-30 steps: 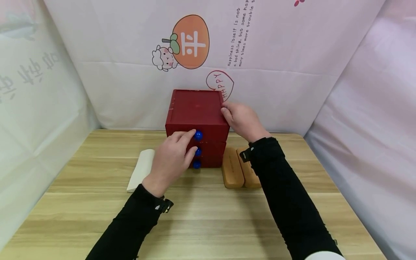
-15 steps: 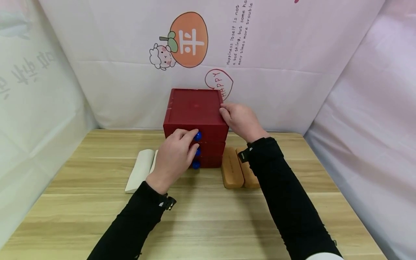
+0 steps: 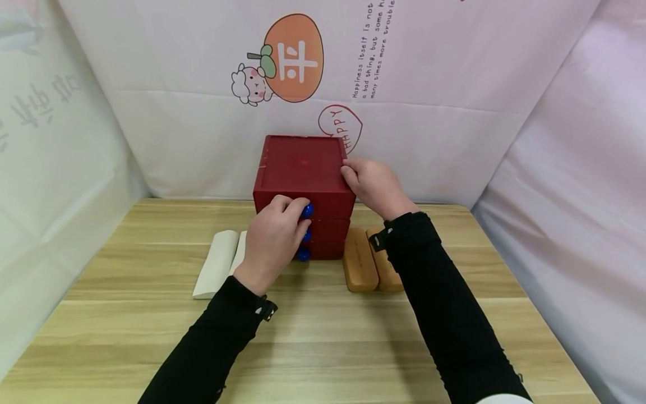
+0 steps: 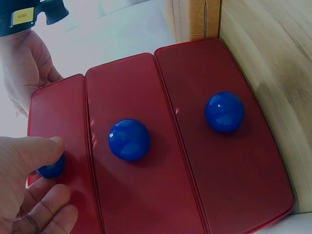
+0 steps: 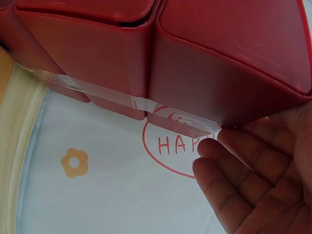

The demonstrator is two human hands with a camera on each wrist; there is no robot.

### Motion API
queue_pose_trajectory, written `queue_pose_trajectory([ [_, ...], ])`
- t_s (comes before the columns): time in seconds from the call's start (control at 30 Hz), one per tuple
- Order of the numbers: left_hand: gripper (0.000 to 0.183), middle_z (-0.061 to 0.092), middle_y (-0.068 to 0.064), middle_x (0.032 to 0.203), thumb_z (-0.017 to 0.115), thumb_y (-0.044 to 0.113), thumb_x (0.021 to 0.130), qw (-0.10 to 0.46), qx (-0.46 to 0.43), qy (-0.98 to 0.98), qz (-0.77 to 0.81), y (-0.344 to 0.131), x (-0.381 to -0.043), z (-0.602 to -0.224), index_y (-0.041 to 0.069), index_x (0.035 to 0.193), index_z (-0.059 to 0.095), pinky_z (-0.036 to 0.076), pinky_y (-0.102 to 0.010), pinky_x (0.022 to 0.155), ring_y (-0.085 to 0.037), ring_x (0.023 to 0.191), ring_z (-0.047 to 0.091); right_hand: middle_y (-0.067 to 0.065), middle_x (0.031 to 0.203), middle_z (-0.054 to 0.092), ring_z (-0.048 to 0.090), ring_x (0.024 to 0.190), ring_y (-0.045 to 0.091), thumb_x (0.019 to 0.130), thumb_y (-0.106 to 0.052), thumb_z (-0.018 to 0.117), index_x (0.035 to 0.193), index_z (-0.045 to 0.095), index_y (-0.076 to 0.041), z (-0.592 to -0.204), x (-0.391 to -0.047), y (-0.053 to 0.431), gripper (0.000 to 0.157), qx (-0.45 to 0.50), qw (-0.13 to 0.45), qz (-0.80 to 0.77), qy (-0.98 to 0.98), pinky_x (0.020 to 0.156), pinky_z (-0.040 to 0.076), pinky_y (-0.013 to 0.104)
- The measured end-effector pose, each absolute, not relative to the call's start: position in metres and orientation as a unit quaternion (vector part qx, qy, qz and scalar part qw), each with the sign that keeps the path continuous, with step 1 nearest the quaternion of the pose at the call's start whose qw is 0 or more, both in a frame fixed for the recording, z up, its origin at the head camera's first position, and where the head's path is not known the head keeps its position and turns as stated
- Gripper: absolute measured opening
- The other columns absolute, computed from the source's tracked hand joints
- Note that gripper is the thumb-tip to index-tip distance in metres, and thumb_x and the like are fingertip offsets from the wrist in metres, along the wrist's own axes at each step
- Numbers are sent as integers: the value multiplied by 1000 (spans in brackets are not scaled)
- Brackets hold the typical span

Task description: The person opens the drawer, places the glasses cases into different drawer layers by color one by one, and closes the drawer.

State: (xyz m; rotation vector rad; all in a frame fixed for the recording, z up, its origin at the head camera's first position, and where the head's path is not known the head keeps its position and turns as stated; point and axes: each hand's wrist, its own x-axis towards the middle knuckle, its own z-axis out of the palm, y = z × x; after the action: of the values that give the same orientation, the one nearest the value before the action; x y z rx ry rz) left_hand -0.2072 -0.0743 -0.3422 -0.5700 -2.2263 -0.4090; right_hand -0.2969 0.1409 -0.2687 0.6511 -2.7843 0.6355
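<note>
A dark red three-drawer box (image 3: 303,163) stands at the back of the wooden table, each drawer front bearing a round blue knob. My left hand (image 3: 272,238) is at its front; thumb and forefinger pinch the top drawer knob (image 4: 51,168), which they partly cover. The middle knob (image 4: 129,140) and bottom knob (image 4: 224,111) are untouched in the left wrist view. All drawer fronts sit flush. My right hand (image 3: 375,188) rests against the box's upper right edge. In the right wrist view its fingers (image 5: 229,180) are loosely extended beside the red wall, the thumb out of sight.
Two tan oblong cases (image 3: 360,261) lie side by side right of the box, one partly behind the right sleeve. At left lies a cream-white oblong case (image 3: 217,264), with another pale piece beside it, partly behind my left hand. Printed white cloth (image 3: 202,140) hangs behind.
My left hand has shifted slightly right, and its thumb and forefinger have closed in on the top knob. More of the pale piece at left shows. The right hand stays in place.
</note>
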Motion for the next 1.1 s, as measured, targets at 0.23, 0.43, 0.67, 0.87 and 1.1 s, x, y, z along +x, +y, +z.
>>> queue_pose_trajectory([
  [0.23,35,61,-12,96,75,25,84,397,-222,-876,-158,-73,-210,-344,8,113,66,58,-35,66,-19,74,60,3,84,66,56,79,18,103,-34,41,134,60,-9,-267,-295,139,44,217,106,211,-947,72,47,35],
  [0.43,36,60,-11,96,75,25,83,396,-225,-877,-156,-73,-209,-343,8,113,66,58,-35,67,-19,74,60,3,82,65,56,78,18,103,-34,42,132,62,-9,-267,-295,139,43,217,109,208,-948,71,47,34],
  [0.67,35,60,-11,96,76,25,83,395,-228,-875,-160,-74,-206,-343,8,113,67,57,-34,65,-19,74,60,3,78,64,55,76,19,103,-34,42,128,64,-10,-266,-295,139,42,215,110,207,-948,69,46,35],
  [0.87,34,61,-11,95,76,24,83,395,-231,-875,-159,-74,-201,-343,8,112,67,57,-33,63,-19,74,60,3,83,66,56,79,19,103,-35,42,131,63,-10,-266,-295,139,43,212,110,207,-949,72,47,35],
  [1.1,33,61,-10,95,75,25,84,399,-236,-872,-155,-74,-193,-341,8,111,67,57,-32,63,-18,75,60,3,79,65,56,77,18,103,-35,41,131,63,-11,-265,-294,139,43,210,103,212,-949,71,47,34],
])
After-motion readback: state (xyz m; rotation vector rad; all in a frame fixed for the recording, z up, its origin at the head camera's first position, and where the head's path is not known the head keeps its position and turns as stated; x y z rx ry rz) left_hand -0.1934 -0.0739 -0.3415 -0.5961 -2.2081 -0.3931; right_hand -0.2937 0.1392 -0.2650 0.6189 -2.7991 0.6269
